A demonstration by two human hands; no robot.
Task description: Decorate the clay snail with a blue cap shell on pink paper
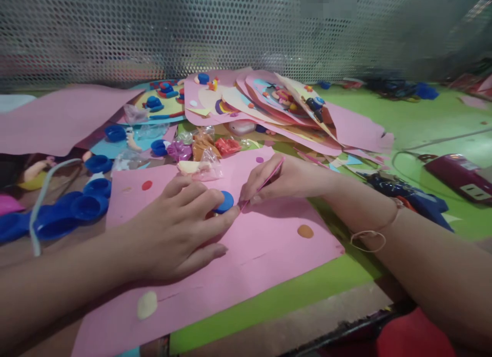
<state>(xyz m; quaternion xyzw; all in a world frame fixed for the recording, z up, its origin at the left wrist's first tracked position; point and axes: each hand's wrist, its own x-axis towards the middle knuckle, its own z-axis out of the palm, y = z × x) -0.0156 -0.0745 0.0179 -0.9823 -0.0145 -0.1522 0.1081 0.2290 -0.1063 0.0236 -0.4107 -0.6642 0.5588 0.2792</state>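
A pink sheet [226,275] lies before me, with flat red, purple, orange-brown and cream spots on it. Palm down on the sheet, my left hand [180,224] has its fingers apart, the tips beside a blue disc [225,202]. The fingers partly cover that disc and something brownish at its edge. My right hand [269,180] pinches a thin pink piece of card [272,173], held slanted on edge. Its lower tip comes down close to the disc and my left fingertips; whether it touches the disc I cannot tell.
Small bags of coloured clay [205,146] lie behind the sheet. Blue cups [90,206] sit at left, by a pale bent tube [38,208]. Decorated pink sheets [246,98] are stacked before a perforated metal panel [230,34]. A maroon device [457,175] is at right.
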